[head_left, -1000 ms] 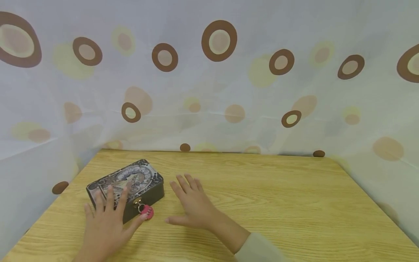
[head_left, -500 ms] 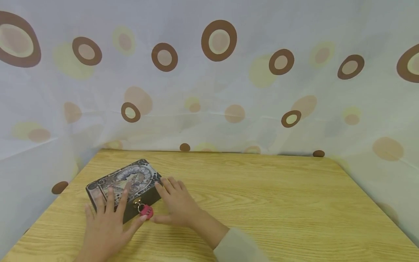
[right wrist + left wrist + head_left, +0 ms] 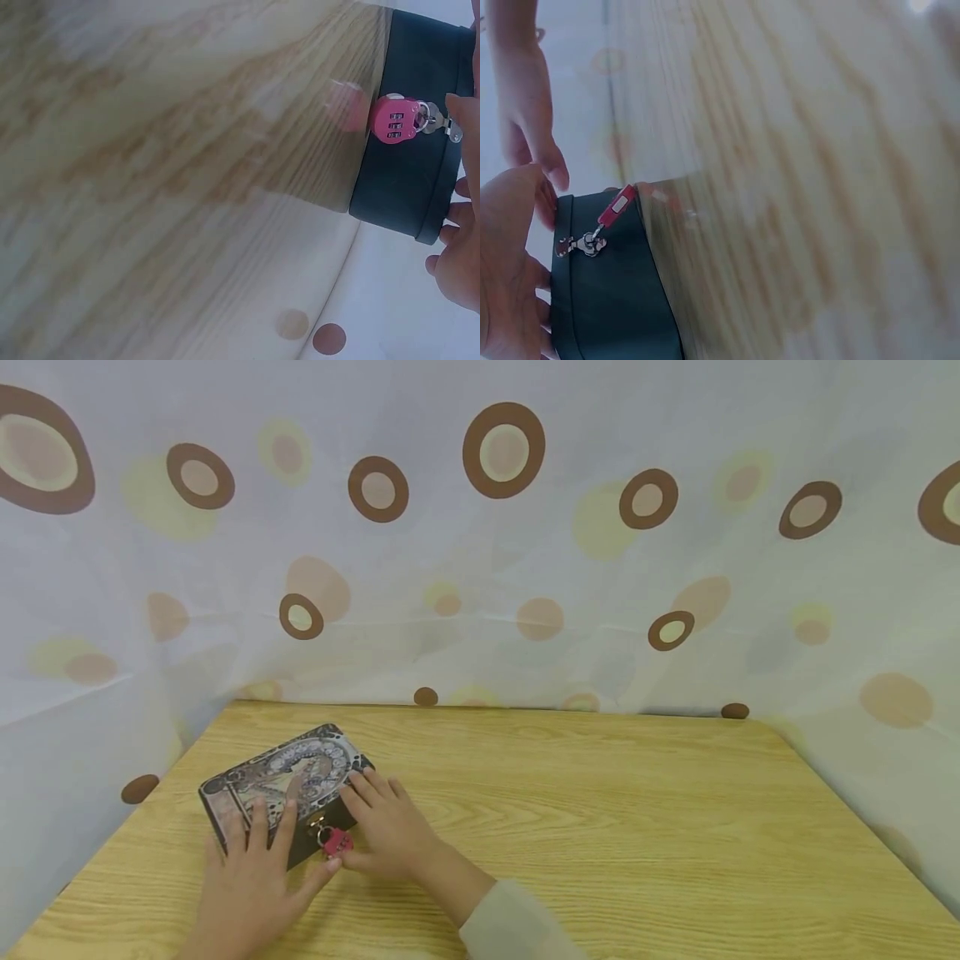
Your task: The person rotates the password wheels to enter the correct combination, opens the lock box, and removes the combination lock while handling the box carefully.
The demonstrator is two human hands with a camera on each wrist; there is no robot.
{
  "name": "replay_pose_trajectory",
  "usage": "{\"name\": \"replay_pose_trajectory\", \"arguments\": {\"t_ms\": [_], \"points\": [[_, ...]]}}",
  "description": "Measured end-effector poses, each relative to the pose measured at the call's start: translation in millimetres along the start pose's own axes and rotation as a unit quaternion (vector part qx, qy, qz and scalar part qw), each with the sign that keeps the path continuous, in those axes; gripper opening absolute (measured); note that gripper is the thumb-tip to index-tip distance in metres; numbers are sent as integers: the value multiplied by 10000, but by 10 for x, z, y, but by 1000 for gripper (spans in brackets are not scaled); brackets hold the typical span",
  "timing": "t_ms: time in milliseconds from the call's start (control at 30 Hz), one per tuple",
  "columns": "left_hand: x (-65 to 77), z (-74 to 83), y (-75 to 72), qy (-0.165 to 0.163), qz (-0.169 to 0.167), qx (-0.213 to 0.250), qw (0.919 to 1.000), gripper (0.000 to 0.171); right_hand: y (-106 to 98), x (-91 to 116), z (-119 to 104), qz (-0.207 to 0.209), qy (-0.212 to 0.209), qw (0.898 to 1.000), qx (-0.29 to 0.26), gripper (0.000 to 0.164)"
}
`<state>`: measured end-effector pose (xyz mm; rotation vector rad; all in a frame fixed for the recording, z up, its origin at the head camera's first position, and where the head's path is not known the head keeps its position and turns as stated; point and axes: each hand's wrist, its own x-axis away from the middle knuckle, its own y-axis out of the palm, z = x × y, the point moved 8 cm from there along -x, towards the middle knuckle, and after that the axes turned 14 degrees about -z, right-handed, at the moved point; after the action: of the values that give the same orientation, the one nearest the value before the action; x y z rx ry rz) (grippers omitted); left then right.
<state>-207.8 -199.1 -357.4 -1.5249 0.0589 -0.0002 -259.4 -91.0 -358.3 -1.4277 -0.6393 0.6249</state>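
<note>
A dark box (image 3: 318, 764) with an ornate printed lid sits askew on the left of the table. From its front clasp hangs a pink three-dial combination padlock (image 3: 338, 842), whose dials show in the right wrist view (image 3: 393, 119). My left hand (image 3: 251, 877) lies with spread fingers over the lid's front left part, its thumb stretched towards the padlock. On the front right corner of the lid rest the fingers of my right hand (image 3: 390, 831); its thumb is close beside the padlock, and I cannot tell whether it touches. The box looks closed.
The wood-grain table (image 3: 600, 827) stretches away to the right of the box. A pale sheet (image 3: 465, 552) with brown and yellow circles hangs behind it and along both sides.
My right hand has moved left from the bare tabletop onto the box's right corner, its thumb now near the padlock. The left hand and box stay nearly in place.
</note>
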Motion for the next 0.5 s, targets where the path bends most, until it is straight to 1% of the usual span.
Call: {"name": "replay_pose_trajectory", "arguments": {"t_ms": [167, 400, 500], "points": [[-7, 5, 10, -40, -2, 71, 10000, 98, -10, -15, 9, 0, 61, 10000, -38, 67], [-11, 31, -19, -98, 99, 3, 9999, 95, -8, -41, 33, 28, 97, 9999, 29, 64], [-17, 35, -17, -101, 85, -41, 9999, 96, -9, -39, 33, 82, 77, 9999, 67, 64]]}}
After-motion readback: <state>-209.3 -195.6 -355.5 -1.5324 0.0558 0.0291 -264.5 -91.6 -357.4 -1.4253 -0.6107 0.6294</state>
